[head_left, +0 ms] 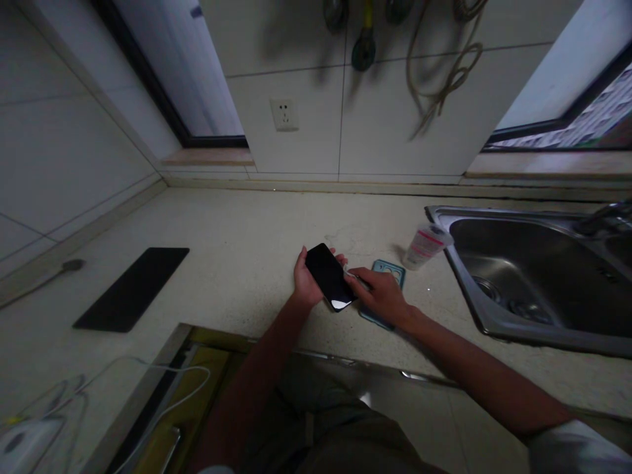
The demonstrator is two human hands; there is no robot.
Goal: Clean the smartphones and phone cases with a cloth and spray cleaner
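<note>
A black smartphone [326,273] lies screen-up in my left hand [307,283], which wraps around it from below and the left. Its screen is dark, with a bright reflection at the lower end. My right hand [378,293] is closed at the phone's right edge, fingertips pinching a small whitish thing [348,271] too small to make out. Beneath my right hand, a blue-green phone case [395,268] with camera cut-outs rests on the counter, partly covered by the hand.
A clear plastic cup [425,247] with pink print stands tilted-looking beside the steel sink [486,322] at right. A black mat [133,289] lies on the counter [237,224] at left. White cables [172,368] trail at lower left. A socket [284,114] is on the wall.
</note>
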